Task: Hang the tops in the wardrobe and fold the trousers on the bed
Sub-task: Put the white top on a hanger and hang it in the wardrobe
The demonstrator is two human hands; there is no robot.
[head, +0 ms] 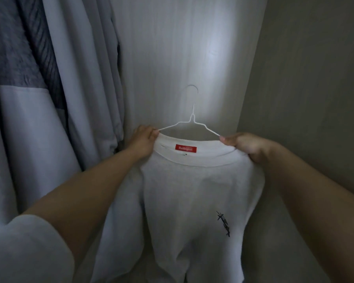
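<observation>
White tee [192,190] sits btwn both hands, left hand [144,140] & right hand [241,145] fingers pinching collar w/ wire hanger [191,121] ends; hook points up, rail out of view, prob overhead.

Matt white cotton-like top [194,201], thin white coated wire hanger [192,121] (smooth), faintly grained matt wardrobe panel [172,58].

The white wire hanger [192,121] vanishes into the collar of the white T-shirt [196,201], its shoulders hidden behind both grips. The T-shirt's hem runs off the bottom edge. The red neck label [186,148] is too blurred to read surely. The hanging grey garments [29,99] are cut by the top and left edges; the rail is out of view.
</observation>
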